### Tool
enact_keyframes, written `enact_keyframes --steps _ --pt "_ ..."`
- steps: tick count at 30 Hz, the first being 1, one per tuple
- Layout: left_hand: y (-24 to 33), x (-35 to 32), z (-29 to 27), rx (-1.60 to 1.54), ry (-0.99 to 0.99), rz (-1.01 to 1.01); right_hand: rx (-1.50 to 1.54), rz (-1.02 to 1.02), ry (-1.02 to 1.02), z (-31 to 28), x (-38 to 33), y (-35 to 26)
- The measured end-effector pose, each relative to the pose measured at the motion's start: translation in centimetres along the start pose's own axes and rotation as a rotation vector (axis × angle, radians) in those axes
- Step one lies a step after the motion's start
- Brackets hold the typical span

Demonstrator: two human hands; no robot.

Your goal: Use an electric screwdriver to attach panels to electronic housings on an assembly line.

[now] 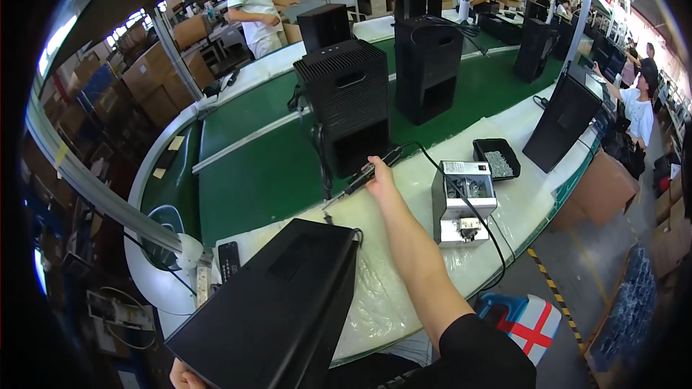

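Here the right hand (380, 179) closes on a slim, rigid, light electric screwdriver (369, 171), best gripped mid-barrel; at seven o'clock, the left hand (186, 376) steadies a bulky black housing (277, 313), grip unclear.

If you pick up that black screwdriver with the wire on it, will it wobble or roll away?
The screwdriver looks stiff, like a thin stick, so it probably won't bend. It seems round, so it might roll on the white bench if let go. Its black cord curves loosely, so it will likely flop and tug a little. The right hand touches it.
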State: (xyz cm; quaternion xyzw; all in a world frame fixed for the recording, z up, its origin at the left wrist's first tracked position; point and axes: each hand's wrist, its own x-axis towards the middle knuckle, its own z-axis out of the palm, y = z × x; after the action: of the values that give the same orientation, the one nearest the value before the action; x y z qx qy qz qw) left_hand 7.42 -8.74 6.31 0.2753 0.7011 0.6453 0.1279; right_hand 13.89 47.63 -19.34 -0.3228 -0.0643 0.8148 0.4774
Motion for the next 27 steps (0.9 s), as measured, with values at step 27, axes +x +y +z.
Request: enact_keyframes --steps 27 --pt "-16.9 9.6 -1.5 -0.306 -0.586 -0.268 -0.725 -1.646 -0.005 -6.2 -30.4 -14.1"
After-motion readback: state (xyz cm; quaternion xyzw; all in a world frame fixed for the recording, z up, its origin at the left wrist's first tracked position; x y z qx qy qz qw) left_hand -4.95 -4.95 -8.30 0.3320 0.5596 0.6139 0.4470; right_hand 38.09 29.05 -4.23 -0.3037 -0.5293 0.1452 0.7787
